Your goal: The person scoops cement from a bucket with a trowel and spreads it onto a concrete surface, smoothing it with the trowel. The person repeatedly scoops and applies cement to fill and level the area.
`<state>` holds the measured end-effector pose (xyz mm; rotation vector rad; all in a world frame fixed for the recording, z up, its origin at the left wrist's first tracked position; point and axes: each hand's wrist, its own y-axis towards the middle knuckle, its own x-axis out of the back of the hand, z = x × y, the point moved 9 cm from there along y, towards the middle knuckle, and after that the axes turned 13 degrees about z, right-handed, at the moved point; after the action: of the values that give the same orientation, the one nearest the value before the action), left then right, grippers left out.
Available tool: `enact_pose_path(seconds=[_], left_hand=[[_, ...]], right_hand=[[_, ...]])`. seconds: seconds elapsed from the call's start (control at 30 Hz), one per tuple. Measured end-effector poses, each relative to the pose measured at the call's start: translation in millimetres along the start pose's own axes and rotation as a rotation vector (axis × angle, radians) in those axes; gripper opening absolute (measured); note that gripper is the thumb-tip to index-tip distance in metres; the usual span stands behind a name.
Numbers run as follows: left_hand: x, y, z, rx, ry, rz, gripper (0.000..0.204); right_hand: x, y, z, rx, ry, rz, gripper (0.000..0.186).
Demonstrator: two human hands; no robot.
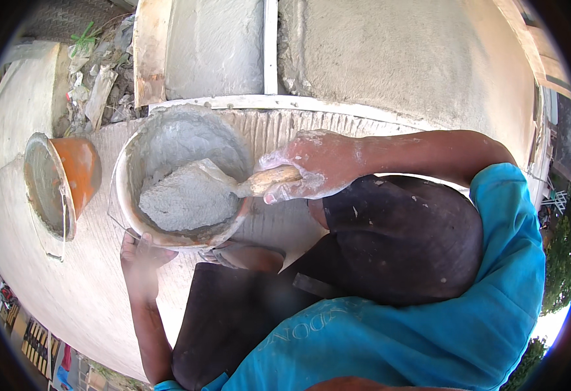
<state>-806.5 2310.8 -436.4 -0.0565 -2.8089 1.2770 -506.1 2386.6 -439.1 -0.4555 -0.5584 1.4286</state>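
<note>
Concrete ground (96,280): right grip (315,166) clasps trowel (275,180), left grip (143,259) holds bucket rim (184,245); teal shirt (429,335) bears faint lettering (305,326).

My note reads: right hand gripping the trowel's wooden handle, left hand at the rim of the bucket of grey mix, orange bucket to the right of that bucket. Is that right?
Not quite: the orange bucket is to the left of the bucket of grey mix, as the head view shows.
</note>
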Motion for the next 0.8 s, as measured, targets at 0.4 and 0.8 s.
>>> enact_pose_path(seconds=[0.4,0.8], left_hand=[[46,16,74,0.11,-0.05,0.035,0.033],[-122,41,-153,-0.703,1.237,0.087,0.02]], right_hand=[[32,-77,-38,0.008,0.22,-0.473,0.058],[4,-82,-132,-0.172,0.519,-1.269,0.048]])
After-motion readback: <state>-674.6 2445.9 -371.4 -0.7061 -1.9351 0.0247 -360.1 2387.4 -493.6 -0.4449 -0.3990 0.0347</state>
